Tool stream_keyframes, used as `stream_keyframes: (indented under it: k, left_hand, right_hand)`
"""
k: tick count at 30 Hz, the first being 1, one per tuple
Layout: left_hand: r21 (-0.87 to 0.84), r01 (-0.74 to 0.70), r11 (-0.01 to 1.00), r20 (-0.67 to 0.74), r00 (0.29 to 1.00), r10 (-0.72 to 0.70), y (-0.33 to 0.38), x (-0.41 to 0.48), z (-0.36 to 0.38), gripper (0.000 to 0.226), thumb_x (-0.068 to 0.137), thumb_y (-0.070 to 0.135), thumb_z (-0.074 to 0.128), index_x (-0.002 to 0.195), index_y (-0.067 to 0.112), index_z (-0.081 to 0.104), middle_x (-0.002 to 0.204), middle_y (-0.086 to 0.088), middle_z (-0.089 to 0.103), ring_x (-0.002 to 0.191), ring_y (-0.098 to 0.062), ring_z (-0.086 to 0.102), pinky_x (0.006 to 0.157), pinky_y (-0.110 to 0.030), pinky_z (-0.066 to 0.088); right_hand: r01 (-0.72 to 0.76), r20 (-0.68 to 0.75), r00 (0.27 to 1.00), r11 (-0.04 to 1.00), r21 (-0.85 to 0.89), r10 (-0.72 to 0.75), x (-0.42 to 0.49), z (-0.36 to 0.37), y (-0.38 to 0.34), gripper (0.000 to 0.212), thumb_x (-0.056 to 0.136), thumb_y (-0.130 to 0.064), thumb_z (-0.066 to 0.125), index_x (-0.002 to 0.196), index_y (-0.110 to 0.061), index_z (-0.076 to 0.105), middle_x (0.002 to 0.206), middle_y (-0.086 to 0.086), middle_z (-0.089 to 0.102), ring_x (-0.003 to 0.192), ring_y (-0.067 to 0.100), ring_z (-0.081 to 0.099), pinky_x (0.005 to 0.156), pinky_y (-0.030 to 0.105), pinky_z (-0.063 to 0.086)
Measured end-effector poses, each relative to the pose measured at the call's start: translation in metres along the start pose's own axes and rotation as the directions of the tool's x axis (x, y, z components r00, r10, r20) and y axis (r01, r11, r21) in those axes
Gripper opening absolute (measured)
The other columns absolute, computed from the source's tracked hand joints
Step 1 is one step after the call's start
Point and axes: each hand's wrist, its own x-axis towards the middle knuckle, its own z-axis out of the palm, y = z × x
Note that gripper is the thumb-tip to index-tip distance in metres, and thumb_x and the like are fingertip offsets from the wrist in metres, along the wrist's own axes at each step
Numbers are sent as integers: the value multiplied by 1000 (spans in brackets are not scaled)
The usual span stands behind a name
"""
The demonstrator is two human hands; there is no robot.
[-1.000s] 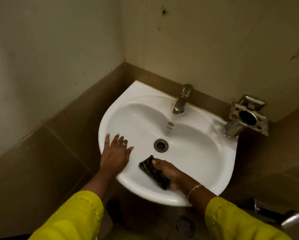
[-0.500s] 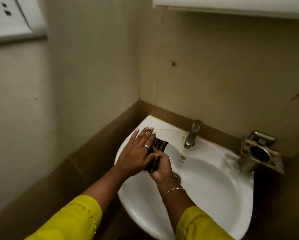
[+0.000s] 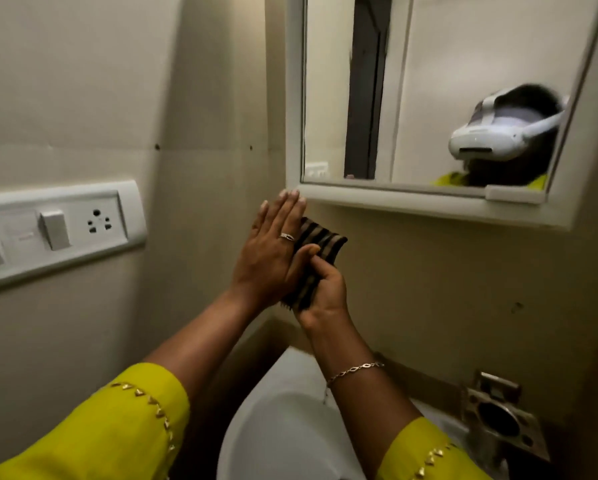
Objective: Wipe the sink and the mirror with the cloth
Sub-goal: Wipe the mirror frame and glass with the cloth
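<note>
A dark striped cloth is held up in the air between both hands, just below the mirror's lower left corner. My right hand grips its lower part. My left hand lies flat against its left side with fingers straight, the fingertips close to the mirror frame. The mirror hangs in a white frame on the wall at upper right. Only part of the white sink shows at the bottom, below my forearms.
A white switch and socket panel is on the left wall. A metal holder is fixed to the wall at the sink's right. The walls meet in a corner right behind the hands.
Both hands have lifted the cloth out of the sink basin up to just under the mirror. The view has tilted up, so the mirror shows and the tap is out of sight.
</note>
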Motion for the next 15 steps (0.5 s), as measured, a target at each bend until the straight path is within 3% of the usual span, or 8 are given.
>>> stream_keyframes:
  k: [4,9,12,13,15]
  left_hand:
    - [-28,-13,1000,-156,988,8,12,53,-27,75,91,58,9,140,4,25,149,-16,25,139,-21,13,114,-31,1]
    - [-22,-86,996,-309,948,75,26,115,-53,75,90,58,12,139,4,29,148,-16,30,138,-21,17,113,-29,1]
    - [5,-136,991,-372,919,128,32,147,-59,73,91,57,15,139,5,30,147,-16,31,138,-21,17,112,-24,-5]
    - [-3,-149,989,-392,910,136,33,159,-61,72,91,57,16,139,5,30,148,-16,30,138,-21,16,112,-23,-6]
    - [-7,-174,985,-419,895,155,34,180,-62,71,91,56,17,139,6,30,148,-16,29,138,-20,15,112,-24,-6]
  right_hand:
    - [146,114,982,989,19,-148,-7,41,-55,25,89,-12,51,113,-10,61,96,8,68,92,25,64,90,43,49]
    - [402,111,911,915,-25,-398,-10,75,-120,40,88,-9,54,128,-9,51,120,12,61,112,29,57,103,47,41]
    - [607,127,794,787,-113,-594,-12,100,-153,52,82,-14,60,132,-12,46,128,11,57,116,26,56,104,45,41]
    - [660,156,751,737,-144,-642,-16,109,-164,54,80,-17,62,132,-11,46,124,11,59,111,23,59,99,41,46]
    - [755,141,655,637,-156,-742,-22,126,-188,40,88,-10,55,126,-9,46,100,5,64,91,15,64,81,22,54]
